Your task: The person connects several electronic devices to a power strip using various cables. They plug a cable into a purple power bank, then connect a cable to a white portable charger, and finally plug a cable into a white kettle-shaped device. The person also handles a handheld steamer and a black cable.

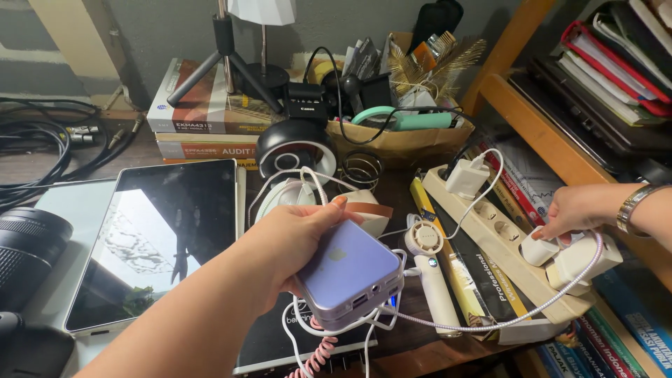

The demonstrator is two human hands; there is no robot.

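Held unit: a lilac power bank (348,271) with rounded corners, raised above the desk at centre frame.
Long axis: runs from upper left to lower right, tilted; the broad face looks up toward the camera.
Port end: the short edge with the sockets points down and to the right, toward the viewer.
Cabling: a white braided cable (518,316) leaves the port end and sweeps right and upward toward the white plugs; a pink coiled cord (316,355) hangs below the unit.
Left hand: the left hand (290,241) is closed around the power bank, gripping its far edge and left side, fingers curled over the top.
Right hand: the right hand (578,210) pinches a white plug adapter (539,248) seated in the beige power strip (507,248); a metal bracelet sits on the wrist.
Power strip: lies diagonally on stacked books, with a second white charger (465,177) plugged in at its far end.
Adjacent items: a small white handheld fan (428,269) lies just right of the power bank.
Left zone: a tablet (157,238) with a dark screen lies flat; a black camera lens (26,248) stands at the far left edge.
Rear zone: a paper bag (399,143) of oddments and a black tripod (224,59) stand behind.
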